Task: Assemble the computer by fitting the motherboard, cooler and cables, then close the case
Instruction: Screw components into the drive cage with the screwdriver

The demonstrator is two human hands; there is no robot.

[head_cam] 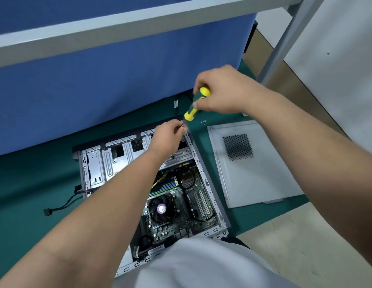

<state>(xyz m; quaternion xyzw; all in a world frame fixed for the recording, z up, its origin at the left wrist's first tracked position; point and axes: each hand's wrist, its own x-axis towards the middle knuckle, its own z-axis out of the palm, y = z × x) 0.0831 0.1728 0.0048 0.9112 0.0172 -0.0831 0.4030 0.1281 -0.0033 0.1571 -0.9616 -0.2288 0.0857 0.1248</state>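
An open grey computer case (203, 179) lies flat on the green mat. Inside it sits the green motherboard (181, 204) with a black fan cooler (161, 208) mounted on it. My right hand (222, 90) grips a yellow and green screwdriver (196, 104), held upright over the case's far right corner. My left hand (168, 138) reaches over the case, and its fingertips pinch something small and dark right at the screwdriver's tip. What that small piece is I cannot make out.
The grey side panel (251, 163) with a mesh vent lies on the mat right of the case. Small screws (203, 121) lie beyond it. A black cable (62, 206) trails out at the case's left. A blue partition (97, 80) stands behind.
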